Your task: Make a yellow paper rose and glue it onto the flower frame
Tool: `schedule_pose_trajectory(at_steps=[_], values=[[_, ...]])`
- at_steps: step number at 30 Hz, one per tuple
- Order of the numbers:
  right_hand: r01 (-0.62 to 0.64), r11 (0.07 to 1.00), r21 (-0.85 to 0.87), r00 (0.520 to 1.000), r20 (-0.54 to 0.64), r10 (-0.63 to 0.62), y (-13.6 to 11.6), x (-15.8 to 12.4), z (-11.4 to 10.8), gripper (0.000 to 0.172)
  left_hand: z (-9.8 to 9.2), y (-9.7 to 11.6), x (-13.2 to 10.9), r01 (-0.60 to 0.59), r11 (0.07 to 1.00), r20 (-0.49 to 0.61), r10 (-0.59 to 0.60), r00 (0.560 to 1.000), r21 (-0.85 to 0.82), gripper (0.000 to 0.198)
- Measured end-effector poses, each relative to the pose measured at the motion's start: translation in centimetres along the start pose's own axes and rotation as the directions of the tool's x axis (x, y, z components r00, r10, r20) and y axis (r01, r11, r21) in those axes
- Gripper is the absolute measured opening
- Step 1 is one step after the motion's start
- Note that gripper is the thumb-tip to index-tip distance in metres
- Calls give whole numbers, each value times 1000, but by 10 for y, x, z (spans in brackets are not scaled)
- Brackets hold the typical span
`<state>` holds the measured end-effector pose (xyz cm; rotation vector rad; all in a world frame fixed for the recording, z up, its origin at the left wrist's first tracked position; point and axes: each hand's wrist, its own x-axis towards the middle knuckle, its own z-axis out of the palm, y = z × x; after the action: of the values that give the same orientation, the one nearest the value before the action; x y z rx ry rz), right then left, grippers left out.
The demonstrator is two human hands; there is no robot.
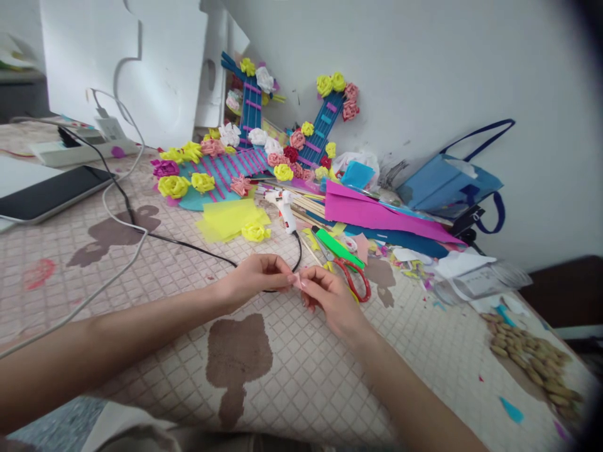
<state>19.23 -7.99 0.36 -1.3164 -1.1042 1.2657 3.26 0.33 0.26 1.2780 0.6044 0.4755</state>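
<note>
Between the fingertips of both hands is a small piece of pale pink paper (pixel 296 280). My left hand (pixel 257 279) pinches it from the left. My right hand (pixel 330 295) pinches it from the right, with most of the piece hidden by the fingers. Just beyond them a white glue gun (pixel 284 210) lies on the table with its black cord trailing. Red-handled scissors (pixel 353 279) and a bright green cutter (pixel 339 247) rest close to my right hand. A yellow paper flower (pixel 255 232) sits on yellow sheets (pixel 226 220).
Blue guitar-like shapes with paper flowers (pixel 226 172) stand and lie at the back. Magenta sheets (pixel 377 210) and a blue bag (pixel 447 182) are to the right. Peanuts (pixel 527 355) lie at the right edge. A white cable (pixel 125 248) and a tablet (pixel 56 191) are on the left.
</note>
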Motion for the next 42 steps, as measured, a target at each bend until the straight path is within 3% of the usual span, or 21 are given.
schedule_pose_trajectory(at_steps=[6,22,32,37,42], values=[[29,999,-28,1000,4,-29,3,1,0,16,0,-3,0,11,996,6,-10,1000,-88,20],[56,998,-21,998,-14,-56,2,1,-1,23,2,-3,-1,1,993,-26,-5,1000,-120,23],[113,984,-141,994,29,-110,-1,0,-2,22,4,1,-3,-19,999,-47,17,999,-46,24],[106,972,-212,994,46,-98,-5,1,-4,15,3,-1,-2,-96,995,-5,96,995,-15,24],[151,932,-329,988,69,-136,-7,1,-4,8,7,1,-6,-164,960,-43,178,983,228,22]])
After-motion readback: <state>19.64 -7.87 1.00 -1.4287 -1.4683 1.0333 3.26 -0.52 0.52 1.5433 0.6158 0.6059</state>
